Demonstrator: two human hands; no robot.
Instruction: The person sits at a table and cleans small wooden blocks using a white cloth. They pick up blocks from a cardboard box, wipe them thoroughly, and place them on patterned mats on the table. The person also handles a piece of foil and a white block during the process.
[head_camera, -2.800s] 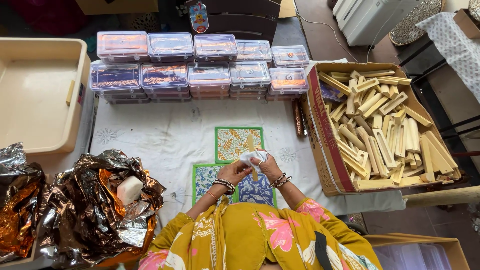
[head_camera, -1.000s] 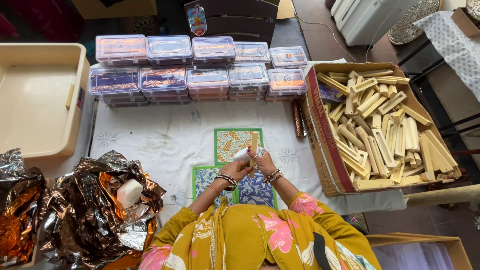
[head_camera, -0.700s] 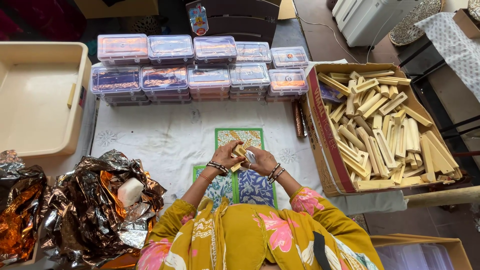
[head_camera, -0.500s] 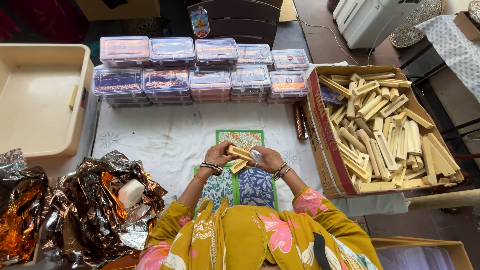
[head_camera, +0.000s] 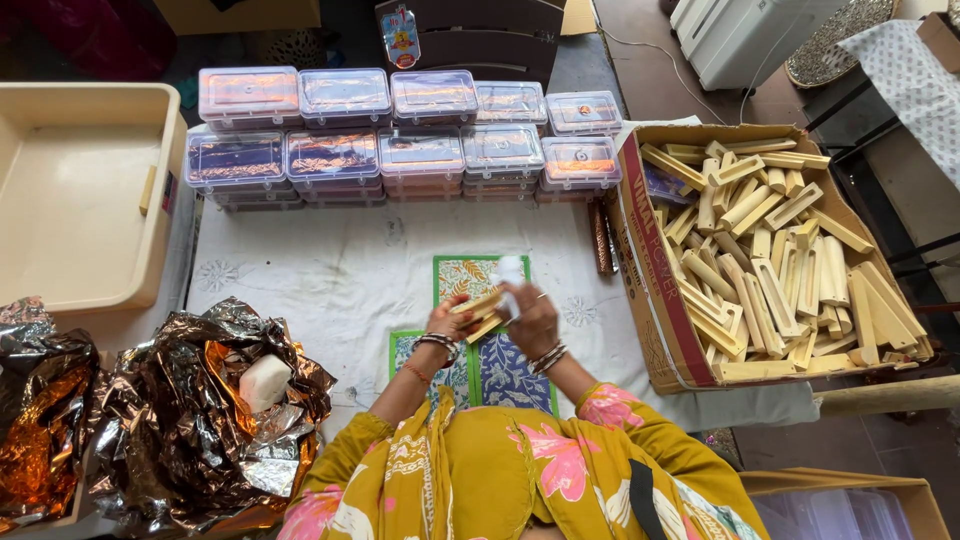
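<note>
Head view: left hand (head_camera: 447, 322) has its grip closed on a couple of pale wooden sticks (head_camera: 478, 312), held just above the patterned mats (head_camera: 470, 278) mid-worktop, while right hand (head_camera: 531, 318) pinches a white cloth (head_camera: 509, 270) vs the sticks' far end. Approx. progress, judging by layout: cardboard box (head_camera: 660, 275) to the right is full of the same sticks, so most look unhandled. Clear lidded containers (head_camera: 420, 152) at the back are stacked & closed; crumpled foil (head_camera: 190, 400) w/ a white block (head_camera: 264, 381) sits left.
</note>
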